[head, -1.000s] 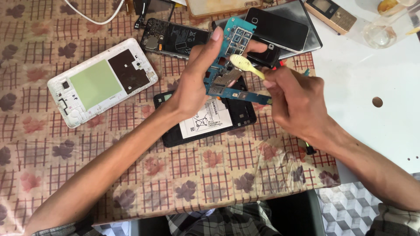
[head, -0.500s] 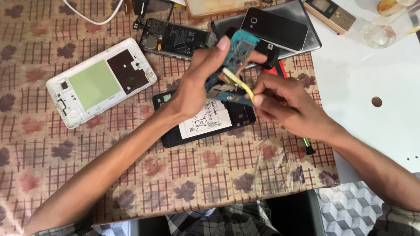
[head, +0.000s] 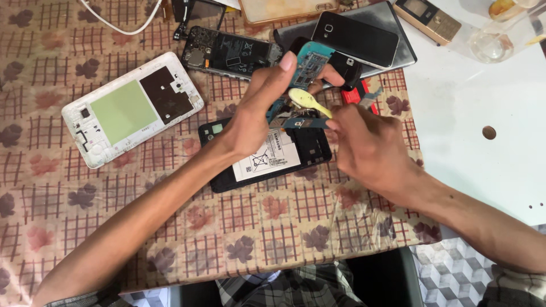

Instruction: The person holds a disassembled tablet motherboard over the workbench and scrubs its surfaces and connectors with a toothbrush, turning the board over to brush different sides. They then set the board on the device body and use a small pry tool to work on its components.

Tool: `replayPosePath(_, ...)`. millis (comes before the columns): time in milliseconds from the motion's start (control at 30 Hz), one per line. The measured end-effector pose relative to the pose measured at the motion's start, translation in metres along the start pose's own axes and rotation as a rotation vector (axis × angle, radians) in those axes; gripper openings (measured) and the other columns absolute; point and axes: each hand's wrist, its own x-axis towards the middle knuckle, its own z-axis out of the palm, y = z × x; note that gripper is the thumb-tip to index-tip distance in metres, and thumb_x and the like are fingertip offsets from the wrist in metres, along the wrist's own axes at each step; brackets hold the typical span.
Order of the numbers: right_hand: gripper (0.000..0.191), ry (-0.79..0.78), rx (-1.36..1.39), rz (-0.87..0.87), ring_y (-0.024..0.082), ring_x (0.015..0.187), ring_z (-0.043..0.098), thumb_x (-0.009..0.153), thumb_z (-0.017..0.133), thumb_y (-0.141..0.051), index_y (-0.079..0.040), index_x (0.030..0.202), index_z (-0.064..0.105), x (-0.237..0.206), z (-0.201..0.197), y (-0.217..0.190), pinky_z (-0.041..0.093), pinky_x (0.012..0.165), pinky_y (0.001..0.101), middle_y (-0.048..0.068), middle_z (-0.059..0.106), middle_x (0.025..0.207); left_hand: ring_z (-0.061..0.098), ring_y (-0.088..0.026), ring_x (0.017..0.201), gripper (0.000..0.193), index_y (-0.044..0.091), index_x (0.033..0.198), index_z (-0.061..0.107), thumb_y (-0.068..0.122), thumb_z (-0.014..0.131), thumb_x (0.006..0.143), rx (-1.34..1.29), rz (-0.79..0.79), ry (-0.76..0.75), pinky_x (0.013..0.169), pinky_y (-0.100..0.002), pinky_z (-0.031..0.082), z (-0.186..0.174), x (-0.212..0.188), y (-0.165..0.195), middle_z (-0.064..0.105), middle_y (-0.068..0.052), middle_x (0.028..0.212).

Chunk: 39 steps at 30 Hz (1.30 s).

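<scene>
The left hand hides most of the teal circuit board it grasps: only the upper end shows between thumb and fingers, above an opened black phone body lying on the bench. The board's lower end, by the palm, is hard to make out. The right hand covers the handle of a thin tool; its grip is clenched on a cream-yellow plastic pry tool, whose rounded flat tip rests against the board, and a dark flat strip just under it may be tweezers or a ribbon part, I cannot tell which. A red item behind the right fingers is mostly hidden.

The bench wears a beige cloth printed with brown checks and flowers, soft and slightly creased. To the left lies a white plastic phone frame with a pale green panel and a dark square patch. At the top, a bare black phone chassis shows small metal parts; a glossy black phone lies on a grey tablet back, cut off by the frame edge. A gold keypad phone sits on the white surface at right.

Compared with half a second ago, the pry tool lies flatter and the right hand has shifted slightly down and right; the board stays held above the black body.
</scene>
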Motion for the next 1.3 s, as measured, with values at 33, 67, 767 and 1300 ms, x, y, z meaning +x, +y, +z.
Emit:
replayPosePath(33, 0.014, 0.028, -0.055, -0.042, 0.021, 0.054, 0.058, 0.096, 0.062, 0.009, 0.001, 0.093, 0.05, 0.0, 0.001, -0.003, 0.043, 0.044, 0.0377, 0.011, 0.057, 0.071, 0.062, -0.02, 0.102, 0.075, 0.002, 0.123, 0.067, 0.064, 0.027, 0.111, 0.01, 0.049, -0.011, 0.098, -0.038, 0.052, -0.001, 0.0, 0.002, 0.07, -0.011, 0.114)
replayPosePath(67, 0.014, 0.047, -0.09, -0.056, 0.021, 0.053, 0.057, 0.095, 0.064, 0.009, 0.002, 0.093, 0.052, 0.001, 0.002, -0.005, 0.042, 0.043, 0.0379, 0.012, 0.057, 0.071, 0.06, -0.02, 0.102, 0.075, 0.0, 0.122, 0.066, 0.064, 0.028, 0.113, 0.022, 0.097, -0.021, 0.096, -0.039, 0.051, -0.003, 0.0, 0.005, 0.068, -0.011, 0.113)
replayPosePath(767, 0.015, 0.095, -0.536, -0.204, 0.016, 0.055, 0.059, 0.098, 0.066, 0.005, 0.008, 0.11, 0.058, 0.001, -0.001, -0.001, 0.045, 0.041, 0.032, 0.008, 0.056, 0.075, 0.068, -0.013, 0.097, 0.075, 0.0, 0.11, 0.068, 0.066, 0.032, 0.107, -0.045, -0.1, -0.031, 0.089, -0.029, 0.059, -0.001, 0.002, 0.001, 0.072, -0.009, 0.102)
replayPosePath(1300, 0.011, -0.191, 0.442, 0.198, 0.011, 0.044, 0.053, 0.101, 0.057, -0.001, -0.001, 0.091, 0.052, 0.008, -0.016, -0.011, 0.037, 0.04, 0.0296, 0.003, 0.055, 0.056, 0.063, -0.011, 0.079, 0.071, 0.004, 0.099, 0.066, 0.064, 0.028, 0.109, -0.015, -0.028, 0.041, 0.079, -0.031, 0.055, -0.012, 0.0, 0.001, 0.066, -0.005, 0.084)
